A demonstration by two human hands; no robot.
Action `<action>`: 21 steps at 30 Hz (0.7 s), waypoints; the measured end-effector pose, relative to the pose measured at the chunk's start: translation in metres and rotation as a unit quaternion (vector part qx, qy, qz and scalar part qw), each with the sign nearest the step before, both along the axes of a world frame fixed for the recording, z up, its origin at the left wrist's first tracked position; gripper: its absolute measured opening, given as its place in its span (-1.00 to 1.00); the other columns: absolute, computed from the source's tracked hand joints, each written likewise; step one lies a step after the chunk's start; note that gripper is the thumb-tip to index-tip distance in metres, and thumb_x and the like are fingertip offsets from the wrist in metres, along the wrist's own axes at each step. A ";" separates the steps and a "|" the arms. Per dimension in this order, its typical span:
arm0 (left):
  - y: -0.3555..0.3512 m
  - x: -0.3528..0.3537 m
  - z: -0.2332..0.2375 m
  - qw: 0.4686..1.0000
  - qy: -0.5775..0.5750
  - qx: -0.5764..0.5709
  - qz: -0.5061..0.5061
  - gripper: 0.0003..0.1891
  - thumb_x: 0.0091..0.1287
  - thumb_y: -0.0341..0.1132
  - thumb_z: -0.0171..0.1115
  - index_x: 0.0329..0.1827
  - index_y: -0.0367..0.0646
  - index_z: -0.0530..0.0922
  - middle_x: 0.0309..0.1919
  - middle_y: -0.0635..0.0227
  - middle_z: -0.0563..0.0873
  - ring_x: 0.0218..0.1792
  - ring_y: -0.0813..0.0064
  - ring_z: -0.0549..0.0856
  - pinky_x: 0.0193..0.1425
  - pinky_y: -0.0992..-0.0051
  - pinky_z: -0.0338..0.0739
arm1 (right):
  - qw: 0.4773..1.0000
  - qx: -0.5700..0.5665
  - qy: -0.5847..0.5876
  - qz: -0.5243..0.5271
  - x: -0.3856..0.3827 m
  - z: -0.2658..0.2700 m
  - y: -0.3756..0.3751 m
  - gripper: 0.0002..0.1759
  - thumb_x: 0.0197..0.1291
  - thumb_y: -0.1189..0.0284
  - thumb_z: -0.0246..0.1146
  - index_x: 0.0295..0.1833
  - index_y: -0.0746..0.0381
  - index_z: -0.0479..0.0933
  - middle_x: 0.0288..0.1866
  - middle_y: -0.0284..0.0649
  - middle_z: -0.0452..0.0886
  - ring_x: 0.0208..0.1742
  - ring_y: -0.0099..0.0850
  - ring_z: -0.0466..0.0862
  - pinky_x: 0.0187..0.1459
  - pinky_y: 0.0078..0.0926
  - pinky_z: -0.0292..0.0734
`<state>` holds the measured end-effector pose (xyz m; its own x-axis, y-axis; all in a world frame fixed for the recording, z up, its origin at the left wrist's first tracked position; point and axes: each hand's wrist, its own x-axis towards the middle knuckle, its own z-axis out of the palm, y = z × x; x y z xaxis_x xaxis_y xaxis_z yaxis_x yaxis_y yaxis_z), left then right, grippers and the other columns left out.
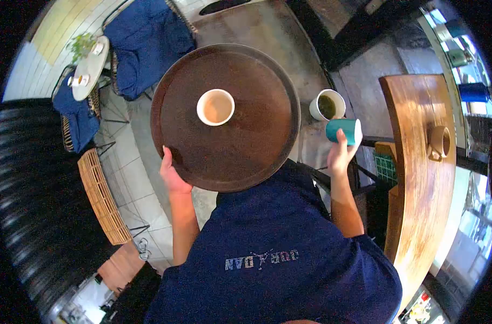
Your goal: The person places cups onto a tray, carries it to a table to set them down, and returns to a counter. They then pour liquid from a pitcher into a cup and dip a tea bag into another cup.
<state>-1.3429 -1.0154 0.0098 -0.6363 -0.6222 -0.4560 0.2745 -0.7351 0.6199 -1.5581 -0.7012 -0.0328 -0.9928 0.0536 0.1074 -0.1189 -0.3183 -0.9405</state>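
Note:
My left hand (173, 174) grips the near-left rim of a round brown serving tray (251, 146), thumb on top and the other fingers hidden beneath. On the tray a white cup (216, 107) of milky brown drink stands upright, a little above the middle. To the right of the tray, my right hand (341, 155) is closed around a teal cup (341, 132), which lies tipped on its side with its white end facing right. Just beyond the teal cup appears a white round container (337, 101) with dark greenish contents; what supports it is hidden.
A wooden counter (421, 178) runs along the right, bearing a brown mug (439, 142). Dark blue chairs (143, 48) and a small white table (84, 70) with cups and a plant stand at the upper left. A woven bamboo seat (102, 197) is at left.

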 end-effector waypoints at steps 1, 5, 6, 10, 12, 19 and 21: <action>-0.004 0.000 0.000 1.000 -0.009 -0.003 0.004 -0.48 0.43 -0.07 -0.03 0.32 -0.22 0.31 0.26 0.23 0.45 0.24 0.18 0.44 0.34 0.15 0.27 | 1.000 0.007 0.022 0.016 0.009 0.017 -0.013 -0.36 0.11 0.45 0.31 0.27 0.26 0.18 0.18 -0.04 0.44 0.15 -0.19 0.51 0.22 -0.18 0.37; -0.014 -0.006 -0.001 1.000 -0.005 0.012 0.004 -0.49 0.44 -0.06 -0.06 0.32 -0.21 0.31 0.26 0.23 0.45 0.25 0.17 0.43 0.34 0.15 0.28 | 0.981 0.104 0.094 0.134 0.031 0.081 -0.059 -0.19 -0.07 0.37 0.42 0.28 0.23 0.15 0.22 0.01 0.39 0.17 -0.17 0.51 0.19 -0.19 0.41; -0.016 -0.006 -0.003 0.999 0.019 0.028 -0.006 -0.50 0.45 -0.06 -0.09 0.32 -0.21 0.32 0.25 0.24 0.46 0.24 0.17 0.44 0.32 0.15 0.29 | 0.965 0.161 0.133 0.156 0.031 0.084 -0.069 -0.09 -0.26 0.49 0.50 0.24 0.26 0.16 0.17 -0.05 0.43 0.17 -0.24 0.51 0.18 -0.24 0.42; -0.019 -0.014 -0.004 0.998 0.044 0.035 -0.029 -0.50 0.46 -0.04 -0.12 0.31 -0.20 0.32 0.24 0.24 0.47 0.21 0.17 0.46 0.31 0.15 0.31 | 0.900 0.241 0.239 0.273 0.040 0.110 -0.118 -0.28 -0.33 0.33 0.59 0.02 0.32 0.46 0.01 -0.09 0.53 0.03 -0.23 0.56 0.09 -0.32 0.44; -0.019 -0.018 -0.003 0.998 0.045 0.032 -0.027 -0.50 0.46 -0.04 -0.13 0.31 -0.20 0.32 0.23 0.23 0.47 0.21 0.17 0.47 0.30 0.15 0.31 | 0.875 0.272 0.229 0.330 0.046 0.115 -0.136 -0.28 -0.31 0.31 0.58 0.05 0.28 0.47 0.01 -0.11 0.57 0.05 -0.21 0.58 0.11 -0.33 0.45; -0.011 -0.028 0.004 0.998 0.043 0.034 -0.022 -0.50 0.47 -0.03 -0.16 0.30 -0.21 0.32 0.22 0.18 0.48 0.20 0.16 0.49 0.29 0.15 0.34 | 0.834 0.292 0.280 0.375 0.058 0.108 -0.170 -0.29 -0.29 0.35 0.56 0.07 0.25 0.47 0.01 -0.08 0.57 0.05 -0.15 0.60 0.10 -0.32 0.51; -0.009 -0.027 0.004 0.997 0.055 0.042 -0.021 -0.50 0.47 -0.03 -0.16 0.30 -0.21 0.32 0.22 0.17 0.48 0.20 0.15 0.49 0.29 0.15 0.34 | 0.829 0.295 0.282 0.382 0.058 0.107 -0.171 -0.29 -0.29 0.35 0.55 0.07 0.25 0.47 0.01 -0.08 0.56 0.05 -0.14 0.60 0.10 -0.31 0.51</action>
<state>-1.3703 -1.0247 0.0141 -0.7095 -0.5566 -0.4322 0.3055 -0.7956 0.5231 -1.4997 -0.8718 0.0745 -0.4958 -0.7951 0.3492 -0.5673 -0.0078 -0.8235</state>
